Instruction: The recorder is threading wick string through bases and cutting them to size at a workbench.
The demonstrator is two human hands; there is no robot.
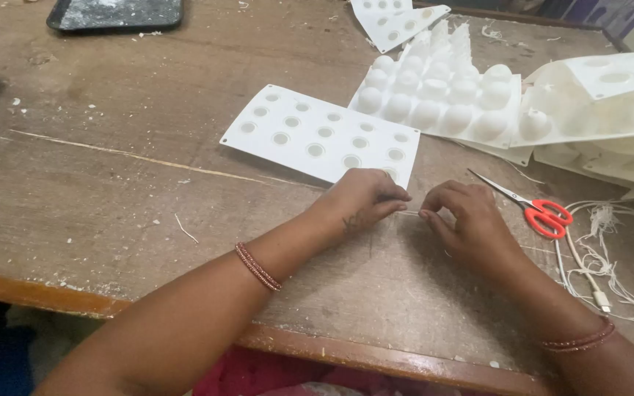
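Near the front edge of the wooden counter (75, 220) we have both hands low and close together, a short length of pale string (409, 213) stretched between them. Our left hand (361, 198) is curled nearly closed, thumb and forefinger pinching one end; our right hand (467, 220) pinches the other end the same way, its remaining fingers loosely bent. Holding it taut between two pinches keeps so thin a strand straight and easy to see against the grain.

Just beyond the left hand lies a flat white silicone mould sheet (317, 132) with rows of small holes, touching or nearly touching our knuckles, so it is within reach. Behind it sits a domed white mould (442, 95), bumps upward, with more moulds stacked (610, 117) to the right. Red-handled scissors (541, 213) lie just beside the right hand, blades closed, and a tangle of loose white string (603, 249) sits past them. A dark tray (115, 13) rests well apart at the far left.
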